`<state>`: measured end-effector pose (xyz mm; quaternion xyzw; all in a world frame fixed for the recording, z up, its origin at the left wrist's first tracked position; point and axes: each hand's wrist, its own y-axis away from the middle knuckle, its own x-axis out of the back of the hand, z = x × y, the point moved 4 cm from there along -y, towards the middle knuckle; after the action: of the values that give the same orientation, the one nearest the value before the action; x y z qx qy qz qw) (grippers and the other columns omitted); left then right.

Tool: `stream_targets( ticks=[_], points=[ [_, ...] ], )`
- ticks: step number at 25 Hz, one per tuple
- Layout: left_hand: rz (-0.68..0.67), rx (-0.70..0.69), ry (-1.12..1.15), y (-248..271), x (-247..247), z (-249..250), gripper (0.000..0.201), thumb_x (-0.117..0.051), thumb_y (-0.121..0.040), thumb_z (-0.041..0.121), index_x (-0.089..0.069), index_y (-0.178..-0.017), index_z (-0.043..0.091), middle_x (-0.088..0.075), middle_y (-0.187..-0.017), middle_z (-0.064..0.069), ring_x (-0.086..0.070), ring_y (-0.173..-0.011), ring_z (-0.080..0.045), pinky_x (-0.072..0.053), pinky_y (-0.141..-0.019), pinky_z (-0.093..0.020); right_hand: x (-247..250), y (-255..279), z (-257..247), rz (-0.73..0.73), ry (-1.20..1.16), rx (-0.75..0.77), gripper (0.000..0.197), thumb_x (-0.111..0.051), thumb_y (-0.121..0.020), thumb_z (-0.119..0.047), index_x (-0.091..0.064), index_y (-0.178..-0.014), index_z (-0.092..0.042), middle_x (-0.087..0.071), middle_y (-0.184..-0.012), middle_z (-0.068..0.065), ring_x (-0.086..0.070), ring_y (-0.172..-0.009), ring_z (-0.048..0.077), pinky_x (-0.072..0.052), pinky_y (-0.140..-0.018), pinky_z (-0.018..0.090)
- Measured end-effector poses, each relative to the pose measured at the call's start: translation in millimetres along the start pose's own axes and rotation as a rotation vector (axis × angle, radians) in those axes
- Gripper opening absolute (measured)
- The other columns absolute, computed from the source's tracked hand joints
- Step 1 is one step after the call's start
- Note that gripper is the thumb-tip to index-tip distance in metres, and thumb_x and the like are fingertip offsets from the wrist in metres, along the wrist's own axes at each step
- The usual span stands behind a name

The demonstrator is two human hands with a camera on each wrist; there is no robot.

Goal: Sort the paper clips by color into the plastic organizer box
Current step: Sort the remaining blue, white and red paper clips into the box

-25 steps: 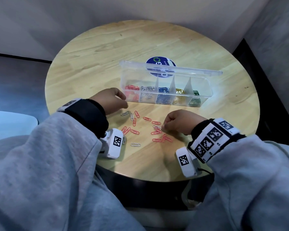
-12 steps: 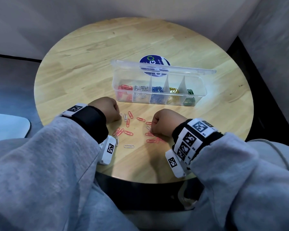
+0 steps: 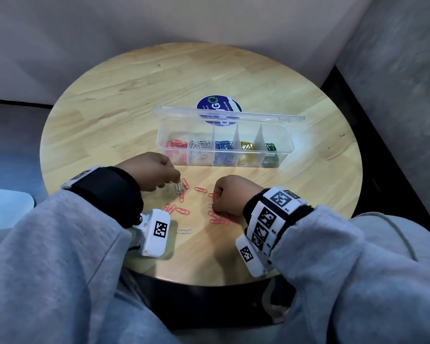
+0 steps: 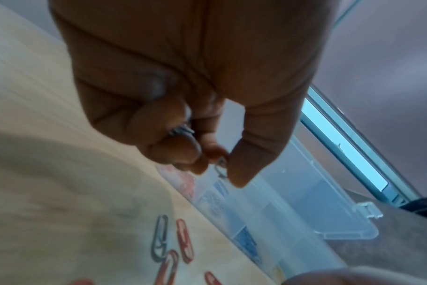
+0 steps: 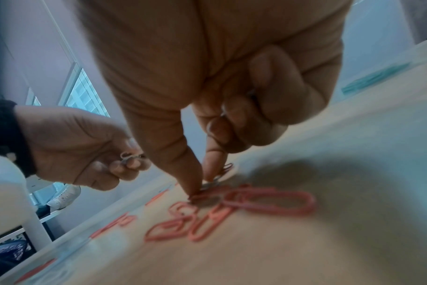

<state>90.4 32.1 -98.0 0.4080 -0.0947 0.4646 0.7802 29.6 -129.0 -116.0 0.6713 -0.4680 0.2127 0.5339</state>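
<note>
Nearest: one silver clip [image 3: 184, 230] lies alone on the table [image 3: 124, 100], just beside the left wrist cam.

Mid: right hand [image 3: 230, 196] curled, thumb & index tips pressed down on a silver clip [image 5: 213, 182] lying among the pink clips [image 3: 217, 219]; pinch looks just forming, can't tell if it's off the wood yet. Left hand [image 3: 150, 173] is curled too, thumb & index pinching a silver clip [image 3: 177, 187] that hangs vertical, w/ more silver ones bunched in the folded fingers [image 4: 183, 131].

Far: organizer box [image 3: 225, 147], lid open, compartments left to right: pink, silver, blue, yellow, green.

To do it well, imo: right hand should nip only the silver wire, lift straight up so no pink clip hooks on. Left goes to the 2nd compartment from left, drops low inside the walls, then opens fully so the whole bunch falls.
</note>
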Motion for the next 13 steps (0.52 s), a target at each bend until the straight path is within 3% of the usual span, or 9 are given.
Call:
stream_targets(
  ticks=[3,7,11,13],
  points=[
    [-0.010,-0.024,0.149,4,-2,3,0.022,-0.058,-0.082,0.005,-0.049,-0.064,0.014,-0.057,-0.070,-0.007,-0.046,-0.066,-0.018,-0.037,-0.052,-0.020,-2,-1,-2,-0.027,0.030,-0.009,0.017,-0.057,-0.080,-0.013,-0.067,-0.091,-0.005,-0.069,-0.096,0.012,-0.065,-0.091,0.027,-0.050,-0.072,0.030],
    [-0.008,-0.038,0.330,8,0,6,0.027,-0.054,-0.083,-0.004,-0.046,-0.065,0.014,-0.058,-0.055,-0.002,-0.048,-0.054,-0.014,-0.039,-0.040,-0.011,0,4,-2,-0.050,-0.051,-0.020,0.005,-0.060,-0.077,-0.011,-0.063,-0.080,-0.011,-0.067,-0.084,0.010,-0.060,-0.076,0.023,-0.051,-0.069,0.031],
    [-0.042,-0.013,0.443,10,1,10,0.027,-0.044,-0.086,-0.005,-0.061,-0.083,0.015,-0.054,-0.063,-0.005,-0.046,-0.043,-0.008,-0.035,-0.036,-0.010,8,8,10,-0.120,-0.572,-0.069,0.016,-0.063,-0.078,-0.009,-0.056,-0.065,-0.014,-0.060,-0.068,0.009,-0.042,-0.053,0.015,-0.035,-0.046,0.022],
    [-0.056,0.003,0.428,10,-1,11,0.028,-0.040,-0.088,-0.002,-0.065,-0.085,0.013,-0.052,-0.064,-0.005,-0.046,-0.042,-0.007,-0.032,-0.035,-0.010,12,9,17,-0.139,-0.905,-0.095,0.021,-0.058,-0.082,-0.003,-0.053,-0.064,-0.011,-0.050,-0.065,0.007,-0.035,-0.051,0.013,-0.028,-0.039,0.019]
  ],
)
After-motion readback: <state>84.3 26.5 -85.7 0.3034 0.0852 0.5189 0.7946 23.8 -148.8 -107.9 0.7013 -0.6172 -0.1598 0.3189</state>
